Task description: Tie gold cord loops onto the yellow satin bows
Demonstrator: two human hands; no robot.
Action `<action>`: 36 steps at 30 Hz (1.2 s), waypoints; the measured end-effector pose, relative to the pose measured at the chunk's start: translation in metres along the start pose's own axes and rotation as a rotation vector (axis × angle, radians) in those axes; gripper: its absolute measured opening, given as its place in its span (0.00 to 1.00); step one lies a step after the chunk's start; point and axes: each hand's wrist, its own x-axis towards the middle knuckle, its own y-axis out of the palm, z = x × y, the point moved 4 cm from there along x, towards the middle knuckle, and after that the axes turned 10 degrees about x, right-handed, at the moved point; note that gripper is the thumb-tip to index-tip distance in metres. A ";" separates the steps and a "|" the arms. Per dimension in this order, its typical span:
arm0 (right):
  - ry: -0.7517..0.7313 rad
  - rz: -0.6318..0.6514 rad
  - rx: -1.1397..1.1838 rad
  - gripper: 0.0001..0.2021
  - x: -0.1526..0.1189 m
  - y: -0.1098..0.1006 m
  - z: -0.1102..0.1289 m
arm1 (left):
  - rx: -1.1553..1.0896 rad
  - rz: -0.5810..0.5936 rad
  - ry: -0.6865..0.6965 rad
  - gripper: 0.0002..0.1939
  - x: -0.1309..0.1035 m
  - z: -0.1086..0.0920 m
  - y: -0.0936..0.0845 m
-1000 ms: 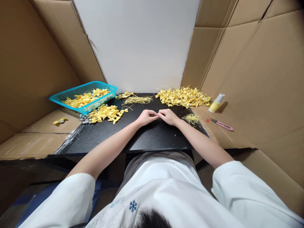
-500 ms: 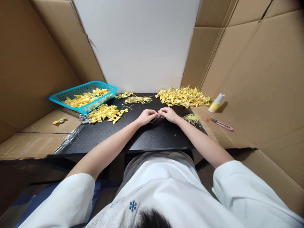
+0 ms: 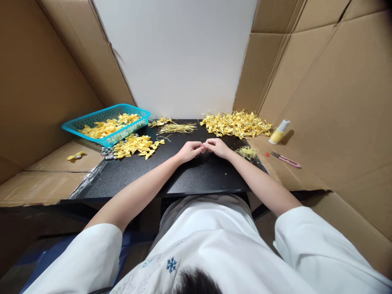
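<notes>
Over the middle of the black table (image 3: 128, 179), my left hand (image 3: 191, 151) and my right hand (image 3: 217, 148) meet at the fingertips, both pinched closed. A thin thread-like piece shows faintly under the left fingers; whatever else lies between the fingertips is too small to make out. Behind my hands is a bundle of yellow-gold ties (image 3: 178, 128). Yellow bows (image 3: 136, 145) are heaped to the left, beside silvery beads (image 3: 108, 152). A larger pile of yellow bows with ties (image 3: 237, 124) sits behind my right hand.
A blue basket (image 3: 105, 143) holding yellow bows stands at the back left. One bow (image 3: 75, 156) lies on cardboard at left. Thread scraps (image 3: 246, 152), a yellow-white spool (image 3: 279, 132), a red bit (image 3: 267, 154) and pink-handled snips (image 3: 286, 159) are at right. Cardboard walls flank the table.
My fingertips have shifted slightly, and the thin loop under my left fingers shows less than before. The objects around them have stayed in place.
</notes>
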 end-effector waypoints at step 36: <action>-0.145 -0.104 -0.133 0.05 -0.003 -0.005 0.009 | -0.017 -0.012 -0.054 0.11 0.002 0.004 -0.001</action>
